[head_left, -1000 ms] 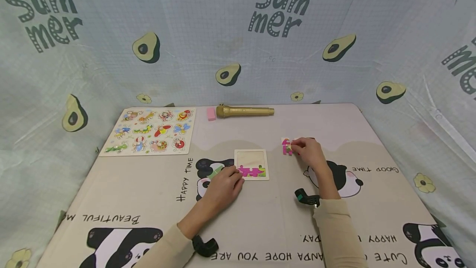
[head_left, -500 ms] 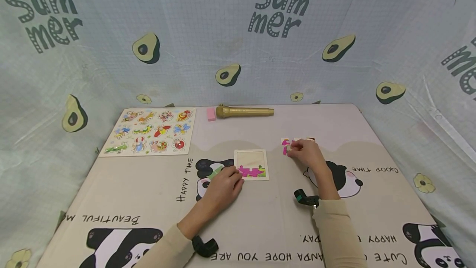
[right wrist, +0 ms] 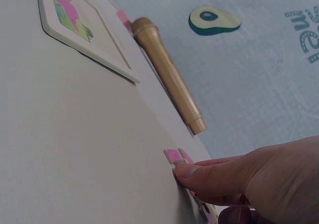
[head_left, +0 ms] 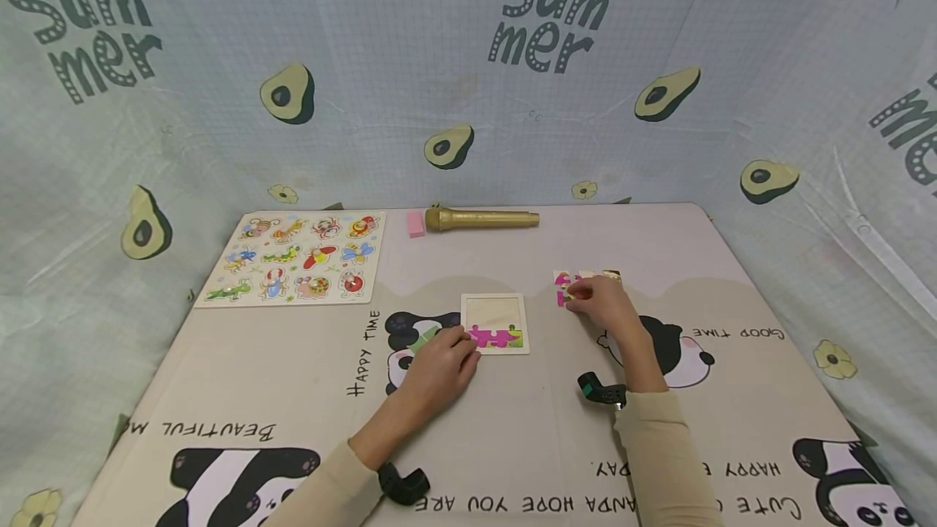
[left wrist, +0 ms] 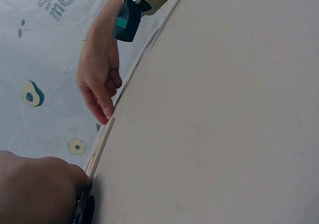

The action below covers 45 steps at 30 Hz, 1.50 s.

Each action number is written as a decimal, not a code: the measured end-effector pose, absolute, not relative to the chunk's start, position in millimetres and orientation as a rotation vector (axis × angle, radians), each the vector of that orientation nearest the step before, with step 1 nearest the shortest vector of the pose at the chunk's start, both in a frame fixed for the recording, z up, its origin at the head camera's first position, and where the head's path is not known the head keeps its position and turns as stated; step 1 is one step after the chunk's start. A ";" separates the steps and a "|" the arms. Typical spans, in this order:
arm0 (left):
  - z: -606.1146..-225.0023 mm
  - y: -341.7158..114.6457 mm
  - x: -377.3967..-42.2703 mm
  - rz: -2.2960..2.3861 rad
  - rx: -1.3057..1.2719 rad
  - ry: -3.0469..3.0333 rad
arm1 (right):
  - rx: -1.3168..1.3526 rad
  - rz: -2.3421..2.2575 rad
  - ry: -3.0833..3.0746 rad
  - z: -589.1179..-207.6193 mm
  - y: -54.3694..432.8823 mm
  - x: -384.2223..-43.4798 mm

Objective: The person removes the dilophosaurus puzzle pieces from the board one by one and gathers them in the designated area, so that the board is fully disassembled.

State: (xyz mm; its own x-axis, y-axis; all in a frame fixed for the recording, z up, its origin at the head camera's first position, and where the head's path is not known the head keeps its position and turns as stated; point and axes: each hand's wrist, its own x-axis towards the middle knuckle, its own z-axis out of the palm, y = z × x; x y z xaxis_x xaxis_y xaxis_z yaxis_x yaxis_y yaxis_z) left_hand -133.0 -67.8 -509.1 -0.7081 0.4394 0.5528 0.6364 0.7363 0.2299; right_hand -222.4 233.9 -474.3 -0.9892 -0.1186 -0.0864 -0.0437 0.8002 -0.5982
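A square wooden puzzle frame (head_left: pixel 494 297) lies mid-table. Pink and green jigsaw pieces (head_left: pixel 499 338) fill its near row, and bare wood shows above them. My left hand (head_left: pixel 439 366) holds the frame at its near left corner; the left wrist view hides most of its fingertips. To the right, my right hand (head_left: pixel 606 302) is over a group of loose puzzle pieces (head_left: pixel 562 278). In the right wrist view its thumb and finger pinch a pink puzzle piece (right wrist: pixel 172 155) at the edge of this group. The hand covers part of the group.
A board with insect pictures (head_left: pixel 293 259) lies at the back left. Along the back edge are a gold microphone (head_left: pixel 483 219) and a small pink block (head_left: pixel 416 224). A printed cloth wall (head_left: pixel 366 104) rises behind the table.
My right hand has shifted slightly left and toward me over the loose pieces, showing more of those behind it. The left hand and the frame have stayed in place.
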 end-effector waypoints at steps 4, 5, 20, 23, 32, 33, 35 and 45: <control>-509.8 -68.1 -132.9 -0.563 -0.818 -2.460 | -0.147 -0.940 2.866 -475.1 233.3 -222.8; -509.9 -68.1 -132.9 -0.563 -0.818 -2.461 | -0.152 -0.936 2.871 -475.1 233.5 -223.0; -507.0 -68.9 -133.7 -0.574 -0.835 -2.461 | -0.143 -0.941 2.876 -472.8 232.4 -222.8; -507.2 -69.0 -133.8 -0.571 -0.835 -2.464 | -0.130 -0.940 2.877 -471.0 231.2 -221.9; -508.2 -68.8 -133.6 -0.569 -0.821 -2.459 | -0.154 -0.957 2.910 -461.2 225.3 -218.2; -508.1 -68.7 -133.5 -0.568 -0.819 -2.459 | -0.163 -0.957 2.912 -460.0 224.4 -218.4; -507.7 -68.7 -133.1 -0.567 -0.816 -2.463 | -0.172 -0.964 2.907 -458.4 222.7 -218.3; -507.1 -68.9 -133.0 -0.567 -0.837 -2.492 | -0.218 -0.992 2.901 -452.7 212.6 -212.4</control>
